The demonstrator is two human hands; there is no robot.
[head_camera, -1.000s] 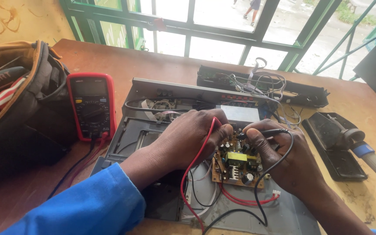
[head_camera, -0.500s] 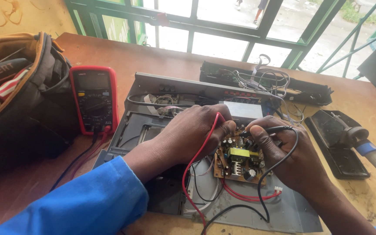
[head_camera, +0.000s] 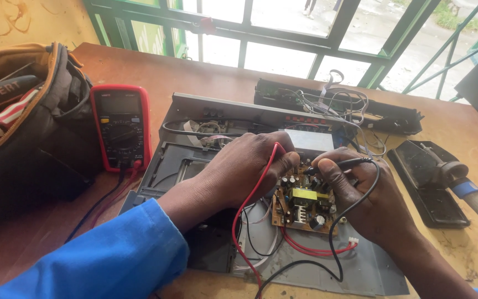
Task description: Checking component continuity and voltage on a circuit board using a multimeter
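Both hands worked over a small brown circuit board (head_camera: 304, 202) that lay inside an opened grey metal chassis (head_camera: 195, 160) on the wooden table (head_camera: 150, 69). The left hand (head_camera: 244, 169), reaching out of a blue sleeve (head_camera: 112, 257), was closed around a red test probe (head_camera: 275, 152), its fingers curled over the near left edge of the board, and the red lead (head_camera: 244, 221) ran back from it toward the person. The right hand (head_camera: 360, 199) pinched a black test probe (head_camera: 344, 163) between thumb and forefinger, with the tip lowered to the upper part of the board; the black lead (head_camera: 333, 243) looped down past the board's right side. The two hands sat close together, nearly touching above the board, whose yellow transformer (head_camera: 304, 194) showed between them. Whether either tip actually met a contact could not be told. A red-cased multimeter (head_camera: 121, 127) lay left of the chassis, with its leads plugged in at the bottom, just beside an open tool bag (head_camera: 29, 122). A second black panel with tangled wires (head_camera: 338, 105) rested beyond the chassis near the window, and a soldering iron stand (head_camera: 432, 177) lay to the right.
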